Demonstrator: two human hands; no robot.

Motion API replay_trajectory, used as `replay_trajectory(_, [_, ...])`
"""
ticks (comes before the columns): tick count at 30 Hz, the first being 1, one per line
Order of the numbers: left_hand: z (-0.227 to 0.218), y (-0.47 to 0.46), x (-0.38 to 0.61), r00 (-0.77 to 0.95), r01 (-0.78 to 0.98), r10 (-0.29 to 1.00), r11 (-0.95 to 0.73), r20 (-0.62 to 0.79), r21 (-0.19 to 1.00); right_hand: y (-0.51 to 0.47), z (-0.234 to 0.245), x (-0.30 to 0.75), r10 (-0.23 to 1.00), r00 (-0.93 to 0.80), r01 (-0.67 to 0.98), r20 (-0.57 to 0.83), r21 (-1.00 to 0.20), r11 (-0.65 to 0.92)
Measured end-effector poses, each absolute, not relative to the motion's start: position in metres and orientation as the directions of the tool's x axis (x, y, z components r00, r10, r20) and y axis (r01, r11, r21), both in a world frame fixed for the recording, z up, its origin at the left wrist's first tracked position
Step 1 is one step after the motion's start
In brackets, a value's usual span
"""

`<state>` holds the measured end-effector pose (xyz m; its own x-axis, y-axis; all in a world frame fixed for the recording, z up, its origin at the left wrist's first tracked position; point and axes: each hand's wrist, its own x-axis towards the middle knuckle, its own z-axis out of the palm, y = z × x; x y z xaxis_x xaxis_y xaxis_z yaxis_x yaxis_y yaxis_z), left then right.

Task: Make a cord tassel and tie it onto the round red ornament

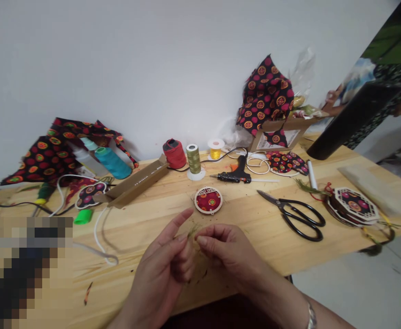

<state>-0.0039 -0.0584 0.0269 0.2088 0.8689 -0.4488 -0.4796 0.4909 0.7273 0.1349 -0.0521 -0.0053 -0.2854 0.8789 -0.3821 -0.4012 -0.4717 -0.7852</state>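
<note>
My left hand [168,260] is closed, thumb pressed on curled fingers and index finger stretched out. A small tuft of green threads [194,230] sticks up from its grip. Close beside it, my right hand [224,249] pinches thumb and forefinger together at the threads; what lies in that pinch is too small to tell. Just beyond my fingertips lies a round wooden-framed pendant [208,201] with red patterned fabric and a fretwork top. To the right rest black-handled scissors [298,214], blades pointing away to the left.
A black glue gun [234,173] lies behind the pendant. Spools of red thread [175,154], green thread [194,160] and yellow cord [215,148] stand along the wall. A cardboard tray [138,183] is at left, octagonal framed pieces [354,205] at right. Another person [388,87] is at far right.
</note>
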Motion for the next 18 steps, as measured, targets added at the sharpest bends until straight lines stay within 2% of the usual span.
replay_trajectory(4, [0.0278,-0.0586,-0.0029,0.203,-0.478,0.87,0.488,-0.449,0.73,-0.0507,-0.0053,0.1317,0.943,-0.152,-0.339,-0.295,-0.881,-0.33])
replay_trajectory(7, [0.0275,-0.0596,-0.0029,0.203,-0.478,0.873,0.484,-0.444,0.733,-0.0491,-0.0034,0.1314,0.957,-0.103,-0.332,-0.273,-0.897,-0.291])
replay_trajectory(12, [0.0259,-0.0621,-0.0028,0.218,-0.488,0.873,0.484,-0.436,0.727,-0.0495,-0.0043,0.1304,0.919,-0.283,-0.448,-0.273,-0.81,-0.379])
replay_trajectory(18, [0.0272,-0.0639,-0.0001,0.291,-0.46,0.87,0.492,-0.398,0.739,-0.0526,-0.0108,0.1283,0.871,-0.442,-0.576,-0.212,-0.678,-0.457])
